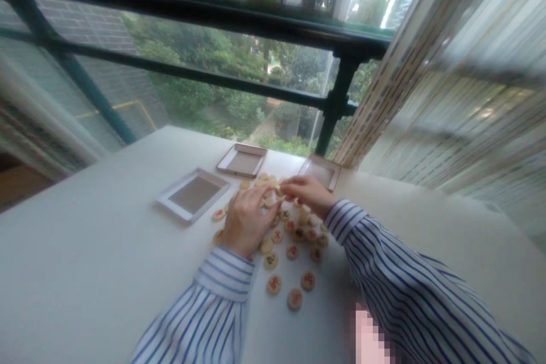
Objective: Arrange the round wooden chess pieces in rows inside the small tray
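Observation:
Many round wooden xiangqi pieces (292, 251) with red or dark characters lie in a loose cluster on the white table. My left hand (247, 216) reaches into the cluster from the left, thumb and fingers curled round a pale piece near their tips. Facing it from the right, my right hand (309, 192) has its fingers bent and pinched at a piece by the far side of the cluster. The two hands' fingertips almost meet. Blur and the fingers partly hide the pieces held. Several pieces lie face up nearer to me, with plain backs showing farther off.
Left of the cluster lies a shallow white-rimmed tray (193, 195). A second box half (242, 160) is behind it, and a clear-looking lid (321, 170) stands behind my right hand. A window with a green railing (205, 75) borders the table (106, 227), with a curtain (469, 114) at right.

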Tool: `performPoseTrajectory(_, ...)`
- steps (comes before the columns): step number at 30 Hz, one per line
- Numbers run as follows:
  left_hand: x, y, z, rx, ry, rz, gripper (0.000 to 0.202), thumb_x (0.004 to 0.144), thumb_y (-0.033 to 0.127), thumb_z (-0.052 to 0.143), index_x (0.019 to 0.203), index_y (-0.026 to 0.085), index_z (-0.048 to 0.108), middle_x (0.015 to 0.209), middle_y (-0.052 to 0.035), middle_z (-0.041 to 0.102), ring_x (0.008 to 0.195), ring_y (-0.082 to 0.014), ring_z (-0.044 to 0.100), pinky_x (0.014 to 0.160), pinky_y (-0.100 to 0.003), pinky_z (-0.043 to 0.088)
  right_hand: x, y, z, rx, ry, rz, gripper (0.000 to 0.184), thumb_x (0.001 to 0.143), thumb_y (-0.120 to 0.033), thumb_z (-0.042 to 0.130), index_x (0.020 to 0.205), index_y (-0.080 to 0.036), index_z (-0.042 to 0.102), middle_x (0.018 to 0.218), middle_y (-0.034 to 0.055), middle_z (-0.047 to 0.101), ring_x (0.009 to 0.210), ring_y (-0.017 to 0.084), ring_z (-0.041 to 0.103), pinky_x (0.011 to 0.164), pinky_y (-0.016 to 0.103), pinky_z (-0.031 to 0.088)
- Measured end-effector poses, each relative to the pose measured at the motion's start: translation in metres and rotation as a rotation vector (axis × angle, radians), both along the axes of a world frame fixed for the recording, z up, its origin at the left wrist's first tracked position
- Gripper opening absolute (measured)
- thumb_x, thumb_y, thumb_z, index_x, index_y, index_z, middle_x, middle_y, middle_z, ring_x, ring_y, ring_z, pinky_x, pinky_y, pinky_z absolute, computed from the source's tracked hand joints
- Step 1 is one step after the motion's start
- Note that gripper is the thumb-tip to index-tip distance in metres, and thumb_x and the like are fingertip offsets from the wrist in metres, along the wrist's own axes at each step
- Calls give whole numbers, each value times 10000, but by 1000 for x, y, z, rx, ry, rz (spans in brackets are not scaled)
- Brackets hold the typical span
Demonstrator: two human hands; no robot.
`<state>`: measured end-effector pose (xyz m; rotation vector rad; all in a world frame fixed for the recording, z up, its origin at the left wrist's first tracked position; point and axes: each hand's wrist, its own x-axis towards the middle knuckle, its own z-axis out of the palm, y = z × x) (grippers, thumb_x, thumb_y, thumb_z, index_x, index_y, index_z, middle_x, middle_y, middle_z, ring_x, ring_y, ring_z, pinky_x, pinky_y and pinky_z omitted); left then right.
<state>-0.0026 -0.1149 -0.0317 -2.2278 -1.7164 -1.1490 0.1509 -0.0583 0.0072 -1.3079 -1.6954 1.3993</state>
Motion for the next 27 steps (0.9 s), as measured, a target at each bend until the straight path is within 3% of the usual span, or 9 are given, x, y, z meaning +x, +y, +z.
performPoseTrajectory(6,5,-3,4,46,-22,-32,318,778,337,567,1050,172,562,1010,-64,648,936,-229,557,844,-356,408,3,-8,-1,-76,91,-1,154,734,-248,560,821,-151,642,700,15,634,601,69,558,445,141,318)
performPoseTrajectory(14,7,-2,3,72,-36,-76,250,764,262,583,1000,180,587,949,-53,658,882,-221,567,819,-354,420,6,-15,10,-57,31,31,181,745,-249,554,843,-145,665,667,5,627,586,67,547,436,145,304)
performPoseTrajectory(27,15,-8,8,69,-106,-154,254,776,245,564,1023,191,583,965,-52,626,935,-208,546,855,-367,429,23,-15,13,92,11,179,265,716,-304,618,870,-101,691,711,38,661,593,90,552,573,209,423)
